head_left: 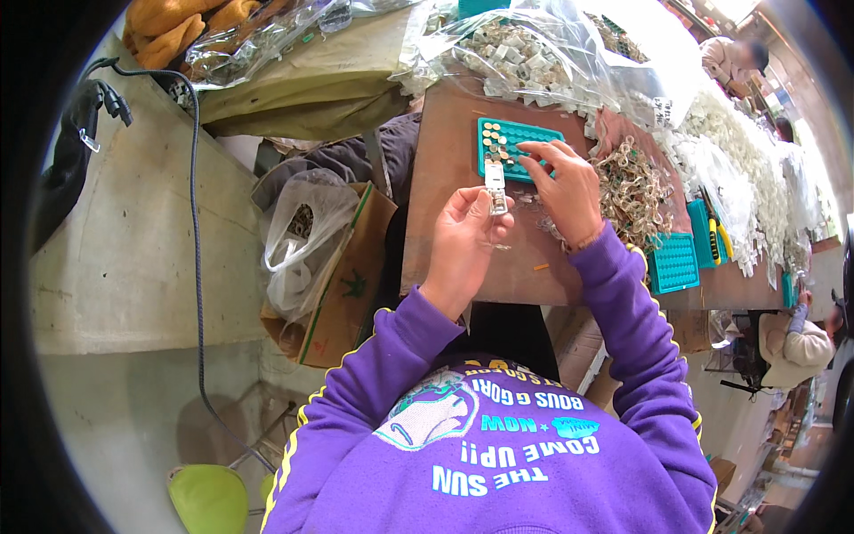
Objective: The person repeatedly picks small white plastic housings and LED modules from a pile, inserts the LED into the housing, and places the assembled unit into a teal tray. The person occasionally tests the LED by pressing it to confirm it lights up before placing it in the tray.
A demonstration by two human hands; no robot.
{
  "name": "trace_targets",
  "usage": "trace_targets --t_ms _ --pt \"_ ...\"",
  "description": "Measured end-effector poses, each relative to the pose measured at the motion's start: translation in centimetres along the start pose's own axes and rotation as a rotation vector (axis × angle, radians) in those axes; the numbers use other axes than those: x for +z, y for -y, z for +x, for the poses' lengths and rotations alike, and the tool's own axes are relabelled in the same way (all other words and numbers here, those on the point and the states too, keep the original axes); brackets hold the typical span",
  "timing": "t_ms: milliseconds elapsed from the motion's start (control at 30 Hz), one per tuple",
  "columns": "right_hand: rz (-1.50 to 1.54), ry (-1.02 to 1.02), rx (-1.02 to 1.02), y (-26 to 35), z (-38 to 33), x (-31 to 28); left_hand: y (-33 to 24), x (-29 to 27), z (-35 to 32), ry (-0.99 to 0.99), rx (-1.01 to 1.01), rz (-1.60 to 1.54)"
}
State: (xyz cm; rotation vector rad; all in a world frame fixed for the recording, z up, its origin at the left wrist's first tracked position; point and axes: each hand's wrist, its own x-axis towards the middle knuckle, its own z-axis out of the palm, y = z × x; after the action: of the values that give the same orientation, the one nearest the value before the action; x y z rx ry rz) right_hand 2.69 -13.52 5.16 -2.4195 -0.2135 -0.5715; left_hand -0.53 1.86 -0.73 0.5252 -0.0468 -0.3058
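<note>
A small white plastic case [496, 189] with its lid flipped up is pinched between the thumb and fingers of my left hand [469, 216]. Something small and shiny sits in its lower half; I cannot make out its kind. My right hand [562, 182] hovers over a teal dimpled tray [538, 138], thumb and index finger curved with their tips apart. Several small round metal pieces [491, 141], gold and silver coloured, lie at the tray's left side, just left of my right fingertips. Little clear bits lie on the brown table below the tray.
A tangled heap of metal-and-cord pieces [630, 191] lies right of my right hand. Beyond are bags of clear plastic parts [525, 58]. At right are another teal tray [673, 264] and yellow-handled pliers [714, 233]. A cardboard box [349, 276] stands left; co-workers sit far right.
</note>
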Motion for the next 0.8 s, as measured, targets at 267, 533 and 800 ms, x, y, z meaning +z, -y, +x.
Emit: trace_targets --t_ms 267,533,800 --pt "-0.221 -0.009 -0.184 -2.3 0.2 2.3 0.1 0.0 0.1 0.016 0.014 -0.043" --pt "-0.307 -0.055 -0.35 -2.7 0.7 2.1 0.1 0.0 0.1 0.01 0.03 -0.048" --pt "-0.292 -0.046 -0.385 -2.2 0.8 1.4 0.0 0.2 0.1 0.01 0.017 -0.033"
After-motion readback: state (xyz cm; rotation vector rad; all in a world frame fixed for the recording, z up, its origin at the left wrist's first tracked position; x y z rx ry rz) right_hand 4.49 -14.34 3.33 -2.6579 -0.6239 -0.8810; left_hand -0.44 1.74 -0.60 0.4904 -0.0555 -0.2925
